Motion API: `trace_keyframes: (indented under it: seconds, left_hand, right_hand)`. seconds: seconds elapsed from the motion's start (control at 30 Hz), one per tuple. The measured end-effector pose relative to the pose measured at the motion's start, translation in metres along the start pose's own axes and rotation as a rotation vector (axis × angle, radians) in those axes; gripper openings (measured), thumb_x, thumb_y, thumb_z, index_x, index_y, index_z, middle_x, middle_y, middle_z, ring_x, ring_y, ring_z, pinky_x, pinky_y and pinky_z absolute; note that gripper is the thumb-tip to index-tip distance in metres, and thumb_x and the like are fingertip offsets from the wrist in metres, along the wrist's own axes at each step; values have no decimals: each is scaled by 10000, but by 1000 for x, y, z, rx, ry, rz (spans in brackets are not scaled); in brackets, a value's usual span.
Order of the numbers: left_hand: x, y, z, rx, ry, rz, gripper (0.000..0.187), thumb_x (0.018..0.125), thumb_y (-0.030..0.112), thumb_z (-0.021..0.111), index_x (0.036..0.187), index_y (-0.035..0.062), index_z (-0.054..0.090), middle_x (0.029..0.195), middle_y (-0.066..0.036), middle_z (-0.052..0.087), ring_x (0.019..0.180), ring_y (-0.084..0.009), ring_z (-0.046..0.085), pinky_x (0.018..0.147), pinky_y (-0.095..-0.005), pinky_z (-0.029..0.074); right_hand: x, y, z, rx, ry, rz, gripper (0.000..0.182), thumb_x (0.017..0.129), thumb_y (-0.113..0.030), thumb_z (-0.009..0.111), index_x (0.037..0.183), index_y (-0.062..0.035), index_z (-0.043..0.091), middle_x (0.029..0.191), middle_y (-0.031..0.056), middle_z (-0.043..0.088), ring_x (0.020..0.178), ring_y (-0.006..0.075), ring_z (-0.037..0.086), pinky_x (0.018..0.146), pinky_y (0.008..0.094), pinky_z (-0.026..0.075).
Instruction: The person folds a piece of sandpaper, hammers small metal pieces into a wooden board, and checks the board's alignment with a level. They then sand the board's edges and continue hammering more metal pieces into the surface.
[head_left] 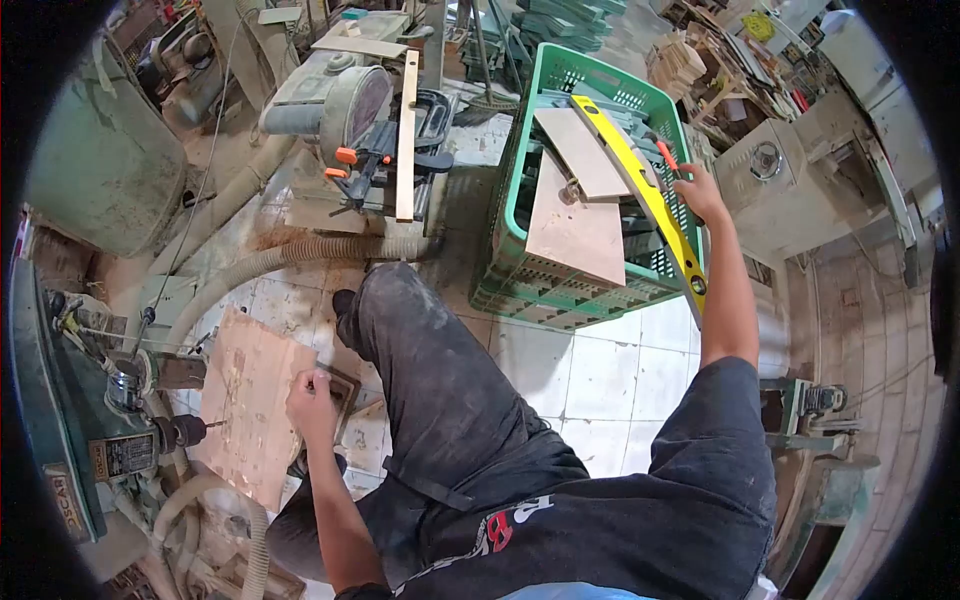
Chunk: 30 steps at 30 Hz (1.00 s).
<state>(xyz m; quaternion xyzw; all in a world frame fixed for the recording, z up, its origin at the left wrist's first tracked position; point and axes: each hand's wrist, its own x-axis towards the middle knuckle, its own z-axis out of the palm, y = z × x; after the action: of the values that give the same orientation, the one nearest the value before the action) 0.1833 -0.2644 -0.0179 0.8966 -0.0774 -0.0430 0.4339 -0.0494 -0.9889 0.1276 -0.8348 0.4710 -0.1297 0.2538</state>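
My left hand point(312, 402) is closed at the right edge of a wooden board point(255, 400), which lies beneath the drill press point(125, 440) and its bit; what its curled fingers hold, if anything, is hidden. At the upper right, my right hand point(701, 192) is closed on an orange-and-black tool point(667, 156) above a green plastic crate point(513, 245). A yellow spirit level point(640, 180) lies slantwise across the crate, just left of that hand. Two wooden pieces, a pale strip point(582, 150) and a wider panel point(575, 228), rest on the crate's contents.
A sander point(355, 105) stands beyond my knee, with orange-tipped clamps point(368, 158) and a long wooden strip point(407, 140) beside it. A ribbed hose point(300, 252) crosses the tiled floor. Metal machine cabinets point(790, 190) stand at the right.
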Motion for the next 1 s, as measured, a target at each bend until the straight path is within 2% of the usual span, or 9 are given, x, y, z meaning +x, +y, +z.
trace_keyframes:
  seconds: [0.1,0.23,0.27,0.37,0.47,0.57,0.6,0.73,1.0]
  left_hand:
    - [-1,4,-4,2,-17,-27,210,960,185,618,942,-1,715,859,-109,744,805,-209,694,768,-344,528]
    - [-6,1,-8,-64,7,-66,206,960,172,622,956,-14,710,851,-111,745,798,-189,686,767,-335,524]
    - [-7,-2,-9,-82,8,-58,197,961,160,623,957,-19,705,849,-106,743,794,-177,677,763,-326,520]
    - [-7,-4,-3,-113,-3,-69,180,963,136,620,957,-28,695,844,-99,738,785,-157,660,752,-308,512]
    - [-8,1,10,-156,-21,-72,175,969,119,610,941,-35,687,840,-95,731,774,-142,645,738,-297,506]
    - [-9,28,13,-145,-60,-60,186,975,115,601,912,-37,687,836,-92,727,767,-137,639,727,-296,504]
    - [-11,35,10,-105,-103,-68,192,976,115,599,899,-37,688,834,-93,726,764,-137,638,723,-298,505]
    - [-15,37,9,-104,-93,-97,201,987,143,598,898,-11,691,828,-43,715,748,-111,609,713,-270,477]
    - [-21,30,12,-102,-40,-23,196,952,138,632,877,-33,693,815,-99,729,753,-183,678,748,-330,532]
  right_hand:
    - [26,17,15,-96,-17,-20,548,803,-160,695,1324,-8,619,880,174,721,732,209,701,730,363,535]
    - [29,-11,22,-439,-35,-138,416,836,-150,673,1229,-12,680,968,216,741,878,373,715,831,453,548]
    - [1,-59,18,-468,-35,-158,360,837,-155,670,1172,-28,705,1069,228,724,1024,422,675,934,477,522]
    - [-30,-85,46,-334,-14,-725,320,803,-156,690,1112,-78,725,1240,170,661,1287,336,557,1046,433,461]
    - [-62,-108,69,-681,96,-971,259,803,-165,697,1052,-99,723,1220,127,659,1252,288,574,1021,427,461]
    - [-58,-112,78,-892,-43,-815,154,823,-183,680,949,-101,715,1090,89,684,1154,254,618,978,414,462]
    - [-56,-101,83,-863,53,-921,114,839,-185,648,874,-91,703,963,70,683,1010,251,657,895,423,475]
    - [-71,-93,87,-875,267,-959,84,832,-169,635,798,-92,646,862,81,642,831,250,660,776,424,490]
    - [-65,-102,77,-684,379,-839,167,845,-159,698,907,-80,565,895,89,594,830,282,651,685,403,564]
